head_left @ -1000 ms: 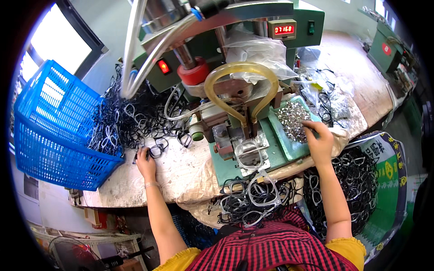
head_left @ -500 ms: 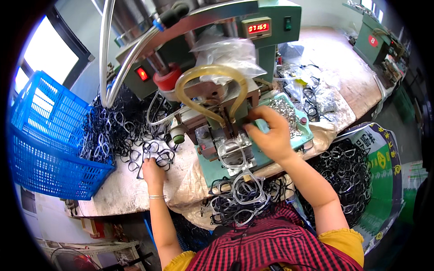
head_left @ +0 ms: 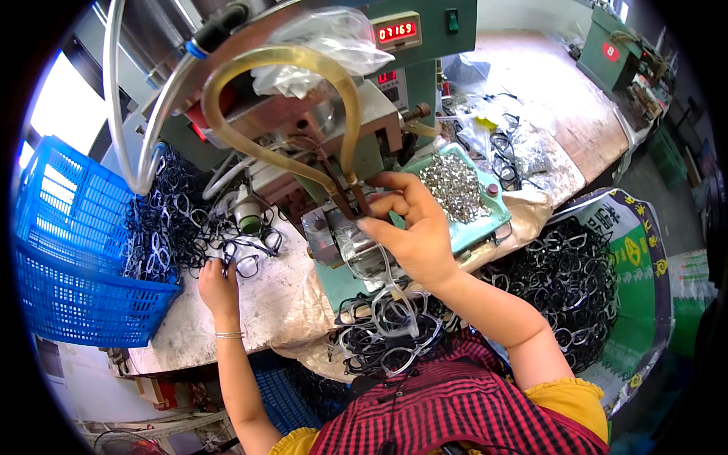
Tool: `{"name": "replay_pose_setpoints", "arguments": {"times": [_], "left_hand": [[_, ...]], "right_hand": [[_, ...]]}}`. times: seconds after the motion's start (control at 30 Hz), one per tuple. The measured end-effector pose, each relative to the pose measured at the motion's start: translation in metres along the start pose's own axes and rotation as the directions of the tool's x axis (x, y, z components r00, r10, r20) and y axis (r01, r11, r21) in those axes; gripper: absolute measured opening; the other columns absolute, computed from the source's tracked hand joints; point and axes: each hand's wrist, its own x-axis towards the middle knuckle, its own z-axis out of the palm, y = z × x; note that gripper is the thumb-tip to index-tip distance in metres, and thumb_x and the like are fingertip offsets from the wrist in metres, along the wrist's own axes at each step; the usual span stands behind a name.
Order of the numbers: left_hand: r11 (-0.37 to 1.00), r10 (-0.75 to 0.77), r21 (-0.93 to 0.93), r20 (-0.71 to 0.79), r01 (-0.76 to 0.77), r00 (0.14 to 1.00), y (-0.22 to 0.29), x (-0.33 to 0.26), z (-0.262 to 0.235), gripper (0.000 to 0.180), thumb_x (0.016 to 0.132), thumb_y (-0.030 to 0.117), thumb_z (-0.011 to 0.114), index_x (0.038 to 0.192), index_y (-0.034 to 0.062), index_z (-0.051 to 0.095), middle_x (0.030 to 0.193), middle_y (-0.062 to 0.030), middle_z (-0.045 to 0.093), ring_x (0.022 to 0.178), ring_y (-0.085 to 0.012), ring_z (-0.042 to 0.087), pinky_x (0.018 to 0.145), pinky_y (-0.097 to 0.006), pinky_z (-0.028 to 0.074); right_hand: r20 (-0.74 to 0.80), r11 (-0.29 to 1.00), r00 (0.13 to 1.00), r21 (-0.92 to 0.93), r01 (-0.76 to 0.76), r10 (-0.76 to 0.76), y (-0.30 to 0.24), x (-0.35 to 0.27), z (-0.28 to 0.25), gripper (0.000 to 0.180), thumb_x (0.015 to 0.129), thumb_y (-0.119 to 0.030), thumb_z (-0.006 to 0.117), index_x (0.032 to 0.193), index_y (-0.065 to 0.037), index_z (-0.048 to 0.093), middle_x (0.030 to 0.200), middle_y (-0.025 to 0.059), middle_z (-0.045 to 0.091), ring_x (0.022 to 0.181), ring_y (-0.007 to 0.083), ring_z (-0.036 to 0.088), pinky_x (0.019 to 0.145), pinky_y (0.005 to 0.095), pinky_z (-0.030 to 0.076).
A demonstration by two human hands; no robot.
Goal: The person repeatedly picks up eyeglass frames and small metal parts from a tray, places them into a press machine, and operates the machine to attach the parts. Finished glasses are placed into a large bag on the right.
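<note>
My left hand point(head_left: 218, 290) is at the left of the table, its fingertips closed on a black eyeglass frame point(head_left: 230, 258) at the edge of a heap of frames. My right hand point(head_left: 415, 233) reaches to the press machine point(head_left: 364, 121), thumb and fingertips drawn together beside the metal jig point(head_left: 362, 250), under the yellowish hose point(head_left: 350, 114). Whatever it pinches is too small or hidden to make out. A clear eyeglass frame point(head_left: 394, 331) hangs at the front of the jig, over several dark frames point(head_left: 356, 345) piled at the table edge.
A teal tray of small metal parts point(head_left: 453, 189) stands right of the jig. At the left is a blue plastic basket point(head_left: 91, 296) beside heaped frames point(head_left: 163, 235). A large sack of frames point(head_left: 580, 284) sits at my right. Plastic bags point(head_left: 531, 155) lie further back.
The view has shifted closer to the press. My right hand has come in to the jig, its fingers curling together. My left hand stays by the frames at the heap's edge.
</note>
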Motion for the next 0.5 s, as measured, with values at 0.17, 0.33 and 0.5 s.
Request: {"name": "replay_pose_setpoints", "arguments": {"times": [0.17,0.33,0.5], "left_hand": [[-0.237,-0.433,-0.969,0.173,0.073,0.885,0.111,0.001,-0.081,0.015,0.091,0.014,0.055,0.103,0.0046,0.055,0.083,-0.0015,0.054,0.072,-0.0122,0.052,0.061,-0.026,0.041],[-0.536,0.176,-0.678,0.493,0.503,0.852,0.231,-0.032,-0.144,0.022,0.087,0.027,0.059,0.093,0.0105,0.046,0.075,0.0001,0.041,0.062,-0.0083,0.035,0.053,-0.023,0.029],[-0.590,0.618,-0.289,0.441,0.754,0.652,0.254,-0.029,-0.124,0.032,0.101,0.043,0.052,0.090,0.0136,0.042,0.066,-0.0021,0.044,0.049,-0.0144,0.042,0.051,-0.027,0.038]], "right_hand": [[-0.070,0.994,0.997,-0.113,0.006,-0.014,-0.010,-0.011,0.005,0.048,0.084,0.000,0.065,0.129,0.003,0.050,0.099,0.0111,0.070,0.094,0.0152,0.065,0.090,0.0280,0.047],[0.144,0.776,0.965,-0.573,0.263,-0.221,-0.014,0.000,-0.034,0.037,0.081,-0.007,0.067,0.117,-0.002,0.063,0.114,0.0169,0.067,0.110,0.0293,0.065,0.097,0.0395,0.049],[0.020,0.043,0.972,-0.999,0.031,-0.235,0.044,0.006,-0.119,0.027,0.077,-0.015,0.073,0.104,-0.008,0.069,0.126,0.0204,0.061,0.130,0.0407,0.048,0.104,0.0489,0.042]]}}
